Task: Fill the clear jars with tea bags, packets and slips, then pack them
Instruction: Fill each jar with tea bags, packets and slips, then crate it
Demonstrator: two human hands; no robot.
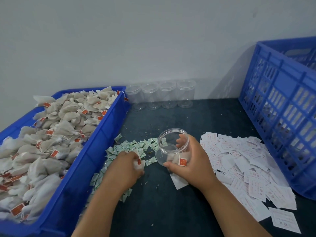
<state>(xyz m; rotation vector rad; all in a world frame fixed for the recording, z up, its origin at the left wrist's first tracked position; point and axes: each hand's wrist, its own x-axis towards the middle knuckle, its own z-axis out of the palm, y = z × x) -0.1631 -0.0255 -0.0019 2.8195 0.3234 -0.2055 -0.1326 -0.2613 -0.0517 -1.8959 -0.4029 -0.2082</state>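
My right hand (189,161) grips a clear jar (171,144), tilted with its mouth up and toward the left; at least one tea bag with a red tag lies inside it. My left hand (126,166) holds a white tea bag (138,164) with a red tag, just left of the jar and over a scatter of small green-white packets (131,146). A heap of white paper slips (242,166) spreads to the right of the jar. Tea bags (51,134) fill the blue tray (85,168) on the left.
Several empty clear jars (160,95) stand in a row against the wall at the back. A tall blue slatted crate (280,113) holding jars stands at the right. The dark table top (162,202) carries scattered grains.
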